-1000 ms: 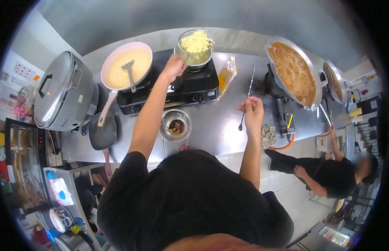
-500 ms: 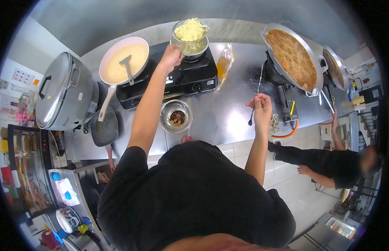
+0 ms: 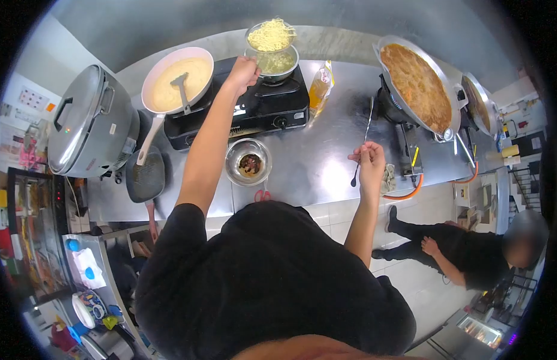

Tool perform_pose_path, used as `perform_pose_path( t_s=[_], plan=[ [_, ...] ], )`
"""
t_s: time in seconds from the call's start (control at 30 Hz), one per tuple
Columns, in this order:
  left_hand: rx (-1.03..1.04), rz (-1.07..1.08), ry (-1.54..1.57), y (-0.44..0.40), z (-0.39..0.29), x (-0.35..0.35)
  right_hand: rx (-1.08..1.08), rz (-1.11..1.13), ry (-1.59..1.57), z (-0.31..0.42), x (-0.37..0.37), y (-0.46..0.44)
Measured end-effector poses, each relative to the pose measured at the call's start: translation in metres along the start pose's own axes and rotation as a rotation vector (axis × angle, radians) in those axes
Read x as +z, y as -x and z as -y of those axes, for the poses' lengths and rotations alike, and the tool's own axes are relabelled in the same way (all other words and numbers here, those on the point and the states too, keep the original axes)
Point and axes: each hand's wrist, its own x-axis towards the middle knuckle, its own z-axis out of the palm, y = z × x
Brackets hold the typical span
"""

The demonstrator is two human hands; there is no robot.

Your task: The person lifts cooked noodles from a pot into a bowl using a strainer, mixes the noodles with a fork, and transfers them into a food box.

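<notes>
My left hand (image 3: 245, 75) is closed, apparently round the handle of a strainer (image 3: 249, 43) heaped with yellow noodles (image 3: 271, 35). The strainer is held above a metal pot (image 3: 297, 62) of cloudy liquid on the black gas stove (image 3: 263, 111). In my right hand (image 3: 372, 167), a long bar spoon with a twisted metal shaft (image 3: 368, 123) is pinched between the fingers, its dark end pointing toward me. Between my arms, a steel bowl (image 3: 230, 157) holds dark, reddish-brown ingredients (image 3: 250, 165). Red-handled scissors (image 3: 262, 195) lie close to it.
A pan of creamy sauce (image 3: 170, 90) with a grey spatula (image 3: 181, 87) rests at the stove's left. Left of that stands a large cooker (image 3: 89, 129). On the right are a wide pan of bubbling brown broth (image 3: 416, 84) and an oil pouch (image 3: 321, 90). Another person (image 3: 452, 243) stands at right.
My left hand has lifted the strainer of noodles slightly, showing more of the pot beneath. My right hand and the spoon have shifted slightly. The other person has lowered one arm.
</notes>
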Motion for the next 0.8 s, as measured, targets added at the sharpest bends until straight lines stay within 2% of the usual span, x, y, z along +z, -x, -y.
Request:
perform_pose_path(
  t_s=[0.17, 0.4, 0.5, 0.7, 0.8],
  plan=[
    [0.027, 0.037, -0.037, 0.034, -0.012, -0.005, -0.030, 0.038, -0.062, -0.005, -0.002, 0.004],
    [0.060, -0.226, -0.055, 0.178, -0.013, -0.005, 0.024, 0.109, -0.180, -0.009, 0.011, 0.020],
    [0.037, -0.183, -0.030, 0.252, -0.007, -0.020, 0.075, 0.133, -0.218, 0.001, 0.020, 0.026],
    [-0.061, -0.103, 0.025, 0.352, 0.057, -0.044, 0.165, 0.184, -0.233, 0.016, 0.031, 0.035],
    [-0.157, -0.131, 0.183, 0.378, 0.085, -0.035, 0.184, 0.236, -0.255, 0.017, 0.036, 0.039]
  ],
)
